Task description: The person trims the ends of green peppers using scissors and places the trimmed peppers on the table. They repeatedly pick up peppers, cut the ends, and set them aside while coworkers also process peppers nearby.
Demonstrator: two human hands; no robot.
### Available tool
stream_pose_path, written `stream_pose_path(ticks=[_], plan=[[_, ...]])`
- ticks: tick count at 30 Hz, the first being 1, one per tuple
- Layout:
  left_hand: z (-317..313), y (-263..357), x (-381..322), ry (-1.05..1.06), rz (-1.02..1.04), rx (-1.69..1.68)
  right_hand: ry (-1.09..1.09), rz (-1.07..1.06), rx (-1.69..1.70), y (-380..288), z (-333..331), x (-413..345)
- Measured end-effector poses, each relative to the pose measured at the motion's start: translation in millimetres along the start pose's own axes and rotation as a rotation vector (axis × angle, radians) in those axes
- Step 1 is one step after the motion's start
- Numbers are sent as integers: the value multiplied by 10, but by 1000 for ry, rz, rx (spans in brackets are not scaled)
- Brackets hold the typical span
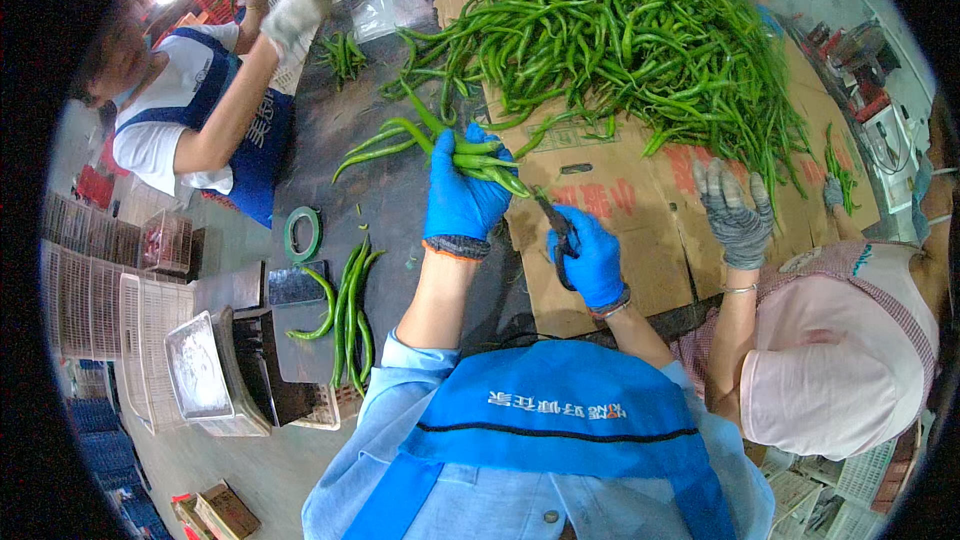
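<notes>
Gloved in blue, my left hand [463, 199] is closed around a small bunch of long green chili peppers [420, 136]. Their ends stick out on both sides of the fist. Just to the right, my right hand [596, 255], in a matching blue glove, grips black-handled scissors [556, 229]. The blades point up and left, close to the pepper ends at the left fist; whether they touch cannot be told. Beyond both hands a large heap of green chili peppers [622, 52] lies on flattened cardboard [600, 225].
Several loose peppers [349, 315] and a green tape roll [303, 235] lie left on the dark table [390, 195]. A scale [206, 367] stands lower left. Co-workers flank me: a grey-gloved hand [735, 214] right, a white-gloved hand [296, 15] left. Another small bunch [341, 58] lies farther back.
</notes>
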State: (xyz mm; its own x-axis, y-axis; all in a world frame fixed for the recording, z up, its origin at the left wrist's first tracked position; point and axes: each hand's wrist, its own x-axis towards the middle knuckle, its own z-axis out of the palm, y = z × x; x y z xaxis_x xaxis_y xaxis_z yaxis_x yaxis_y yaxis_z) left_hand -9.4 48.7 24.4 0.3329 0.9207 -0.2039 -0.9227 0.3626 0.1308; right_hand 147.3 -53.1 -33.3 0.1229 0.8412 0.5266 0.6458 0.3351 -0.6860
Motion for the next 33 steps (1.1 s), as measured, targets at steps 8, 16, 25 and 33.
stream_pose_path(ticks=[8,16,25,33], plan=[[1,3,46,4,93,13,56,-153,-99,-216,-140,169],[-18,-96,64,70,97,72,11,-40,-145,-101,-46,84],[36,-139,-44,-19,74,98,-15,-26,-72,-236,-169,222],[-29,-152,-35,66,64,91,17,81,-52,-73,-59,71]])
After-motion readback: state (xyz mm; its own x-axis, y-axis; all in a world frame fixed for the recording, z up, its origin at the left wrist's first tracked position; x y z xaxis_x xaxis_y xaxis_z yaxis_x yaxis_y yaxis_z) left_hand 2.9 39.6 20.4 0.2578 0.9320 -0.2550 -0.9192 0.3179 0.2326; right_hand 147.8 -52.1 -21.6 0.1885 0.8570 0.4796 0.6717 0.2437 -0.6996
